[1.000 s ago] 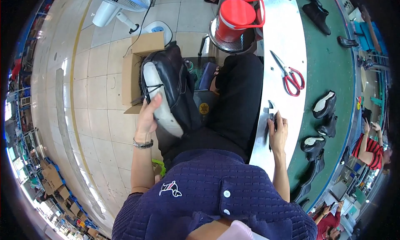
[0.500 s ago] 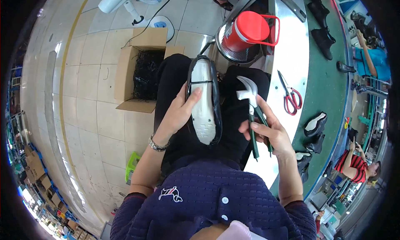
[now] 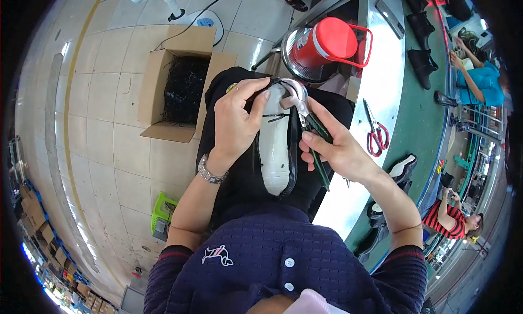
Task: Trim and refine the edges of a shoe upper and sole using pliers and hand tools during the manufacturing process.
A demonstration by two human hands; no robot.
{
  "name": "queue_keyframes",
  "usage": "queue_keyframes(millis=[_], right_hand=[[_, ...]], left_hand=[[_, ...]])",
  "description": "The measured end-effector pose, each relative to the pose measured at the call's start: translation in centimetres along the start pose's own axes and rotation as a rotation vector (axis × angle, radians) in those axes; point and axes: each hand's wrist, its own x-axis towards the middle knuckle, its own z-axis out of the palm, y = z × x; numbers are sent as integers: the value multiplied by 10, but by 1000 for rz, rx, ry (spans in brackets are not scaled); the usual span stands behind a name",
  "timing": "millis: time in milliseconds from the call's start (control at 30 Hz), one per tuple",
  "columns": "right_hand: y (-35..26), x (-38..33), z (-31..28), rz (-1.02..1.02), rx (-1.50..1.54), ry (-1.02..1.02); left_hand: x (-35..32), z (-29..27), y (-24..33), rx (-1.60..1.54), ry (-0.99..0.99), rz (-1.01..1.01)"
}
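Across my lap lies a black shoe upper on a last [image 3: 274, 150], its pale sole side facing up and a thin black cord tied across it. My left hand [image 3: 237, 113] pinches the upper's black edge at the far end, thumb over the pale surface. Lasting pincers [image 3: 316, 133] with green handles and a hammer-like lug are gripped in my right hand [image 3: 339, 145]. Their curved metal jaws meet the edge at the far end, close to my left fingertips. Whether the jaws have closed on the material cannot be made out.
Along my right runs a metal bench edge [image 3: 376, 68] bearing red-handled scissors [image 3: 377, 134] and a phone [image 3: 390, 18]. Beyond it, a green conveyor [image 3: 417, 109] carries several shoes. A red jug [image 3: 335, 38] stands on a stool ahead; a cardboard box [image 3: 152, 90] of black scraps sits left.
My left hand has slid from the shoe's side to its far end. The pincers have come left and forward, from beside the shoe to its far edge.
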Motion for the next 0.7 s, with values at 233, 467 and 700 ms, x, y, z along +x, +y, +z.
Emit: queue_keyframes(millis=[233,467,700], right_hand=[[31,1,4,-187,-308,148],[0,-11,-10,-211,-903,166],[-50,-24,-12,-402,-1033,223]], left_hand=[[0,-3,-7,13,-19,126],[2,-16,-10,276,-194,365],[-2,-15,-17,474,-202,437]])
